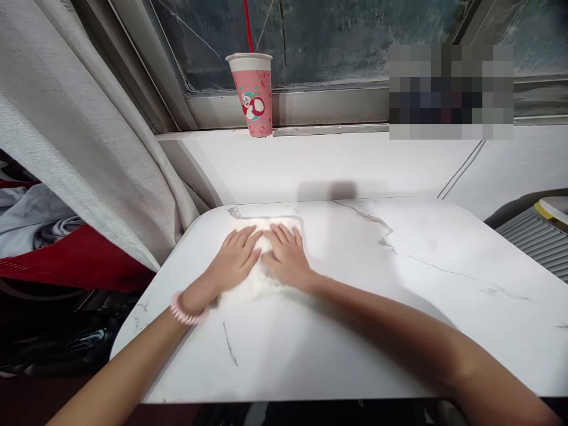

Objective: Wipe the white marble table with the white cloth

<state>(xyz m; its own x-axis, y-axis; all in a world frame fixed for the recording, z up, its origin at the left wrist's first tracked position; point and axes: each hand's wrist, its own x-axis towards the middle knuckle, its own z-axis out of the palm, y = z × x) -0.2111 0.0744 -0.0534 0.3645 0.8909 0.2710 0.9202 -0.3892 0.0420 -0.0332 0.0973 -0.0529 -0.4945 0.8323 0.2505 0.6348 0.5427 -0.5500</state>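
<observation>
A cream-white, soft-looking cloth (252,287) lies flat on the white marble-patterned table (355,343), left of its middle. My left hand (237,257) rests palm down on the cloth's left part, fingers stretched forward and slightly apart. A pink coil band (185,312) circles that wrist. On the cloth's right part my right hand (287,254) also lies flat, its fingers spread. The two hands are close together, thumbs pointing toward each other. Both cover much of the cloth, so its full outline is partly hidden.
A pink paper cup (254,97) with a red straw stands on the window ledge behind the table. A pale curtain (102,118) hangs at the left, beside red fabric (84,260). To the right is a grey ribbed object (535,236). A blurred patch hides part of the ledge.
</observation>
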